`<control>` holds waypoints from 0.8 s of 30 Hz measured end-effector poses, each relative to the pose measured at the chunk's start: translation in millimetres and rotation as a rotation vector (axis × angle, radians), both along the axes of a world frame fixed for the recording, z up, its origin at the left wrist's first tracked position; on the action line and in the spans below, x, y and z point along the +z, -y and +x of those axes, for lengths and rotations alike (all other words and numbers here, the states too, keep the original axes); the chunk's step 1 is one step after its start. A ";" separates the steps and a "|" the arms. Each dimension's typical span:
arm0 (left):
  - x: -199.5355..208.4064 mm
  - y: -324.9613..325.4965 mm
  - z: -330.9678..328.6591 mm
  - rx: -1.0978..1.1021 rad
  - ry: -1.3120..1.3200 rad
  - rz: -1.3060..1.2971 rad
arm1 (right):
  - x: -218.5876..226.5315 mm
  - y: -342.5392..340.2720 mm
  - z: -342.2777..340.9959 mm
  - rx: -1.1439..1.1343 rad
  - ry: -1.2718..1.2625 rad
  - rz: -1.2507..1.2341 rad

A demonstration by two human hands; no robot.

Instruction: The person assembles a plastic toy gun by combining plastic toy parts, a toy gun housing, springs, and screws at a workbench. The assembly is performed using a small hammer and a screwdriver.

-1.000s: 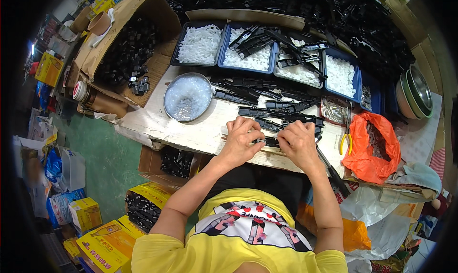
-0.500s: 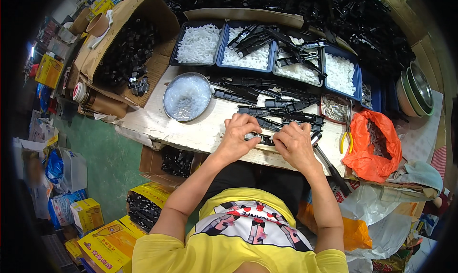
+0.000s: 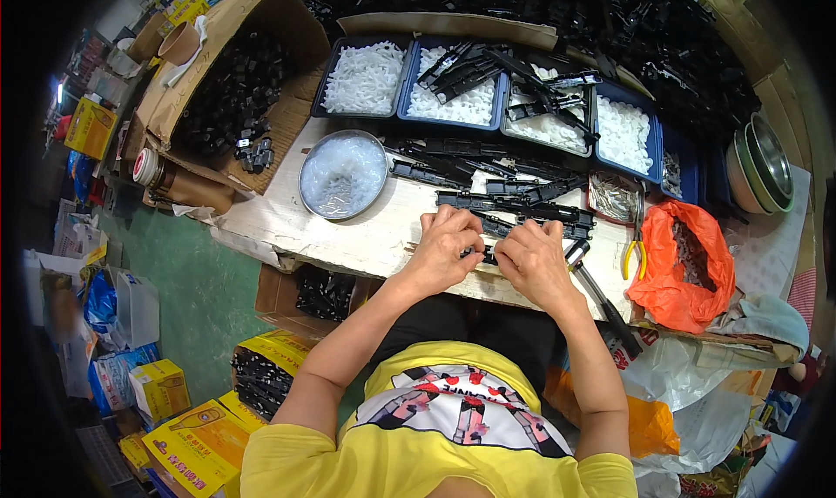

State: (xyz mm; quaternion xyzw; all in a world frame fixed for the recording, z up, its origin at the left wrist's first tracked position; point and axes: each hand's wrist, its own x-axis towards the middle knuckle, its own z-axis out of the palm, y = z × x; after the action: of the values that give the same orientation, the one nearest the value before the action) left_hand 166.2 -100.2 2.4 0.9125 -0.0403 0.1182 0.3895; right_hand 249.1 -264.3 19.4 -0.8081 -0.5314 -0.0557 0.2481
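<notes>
At the front edge of the white worktop, my left hand (image 3: 442, 252) and my right hand (image 3: 533, 261) work on one long black plastic part (image 3: 489, 255). The fingers of both hands are bent and pressed onto it, hiding most of its length. Just beyond my fingertips lie several similar black plastic parts (image 3: 557, 212) in loose rows. A hammer (image 3: 603, 301) with a dark grip rests to the right of my right hand, its handle end over the edge. Left of my hands stands a round metal dish (image 3: 303, 185) holding clear plastic and small metal pins.
Blue trays (image 3: 405, 115) of small white pieces line the back, with black parts across some. A cardboard box (image 3: 300, 106) of black pieces is at left. On the right are yellow-handled pliers (image 3: 643, 259), a red plastic bag (image 3: 710, 263) and stacked bowls (image 3: 747, 171).
My left hand has turned slightly and its fingers have closed in further over the black part. The right hand has shifted only a little; the other things stay put.
</notes>
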 end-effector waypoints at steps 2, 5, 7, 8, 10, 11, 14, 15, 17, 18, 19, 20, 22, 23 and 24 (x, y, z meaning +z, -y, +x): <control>1.0 -0.6 -0.3 0.005 -0.019 -0.007 | -0.4 -0.3 0.0 -0.002 0.001 -0.005; 2.0 -1.2 -1.7 -0.014 -0.015 0.051 | -1.4 0.3 0.7 0.005 -0.006 0.009; 5.1 0.7 -1.4 -0.051 0.035 0.171 | -1.2 1.3 0.9 0.000 0.003 0.007; 6.9 1.6 -1.2 -0.051 0.035 0.171 | -1.0 1.5 1.1 -0.001 0.003 0.007; 9.7 3.1 -1.2 -0.074 0.063 0.251 | -0.8 1.6 1.3 -0.001 0.002 0.009; 10.1 4.2 -1.3 -0.075 0.063 0.251 | -0.5 1.7 1.3 -0.002 0.002 0.009; 10.3 6.6 -3.3 -0.080 0.107 0.358 | -0.5 1.6 1.1 -0.002 0.009 0.011; 9.8 7.2 -3.8 -0.075 0.107 0.358 | -1.4 2.1 1.4 -0.002 0.006 0.008; 8.8 8.1 -4.7 -0.071 0.107 0.359 | -1.7 2.8 1.3 -0.002 0.003 0.004; 8.2 8.3 -5.2 -0.059 0.099 0.340 | -1.5 3.1 1.2 -0.003 0.004 0.006; 7.5 8.3 -5.4 -0.047 0.091 0.322 | -1.3 3.2 1.1 -0.003 0.004 0.008; 6.9 7.4 -5.7 -0.046 0.090 0.322 | -1.1 3.3 1.1 -0.002 0.004 0.008; 5.7 4.3 -6.5 -0.026 0.055 0.105 | -0.9 3.5 1.3 -0.004 0.006 -0.005; 4.7 3.5 -6.8 -0.026 0.055 0.104 | -1.0 3.7 1.5 -0.004 0.006 -0.005; 3.9 2.5 -7.4 0.006 0.052 0.045 | -1.1 3.7 1.5 -0.001 0.005 -0.006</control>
State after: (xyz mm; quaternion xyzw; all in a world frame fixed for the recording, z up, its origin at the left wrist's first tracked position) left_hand 158.7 -102.7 6.3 0.9178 -0.0505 0.1423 0.3672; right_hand 250.6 -268.0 18.3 -0.8090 -0.5317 -0.0562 0.2443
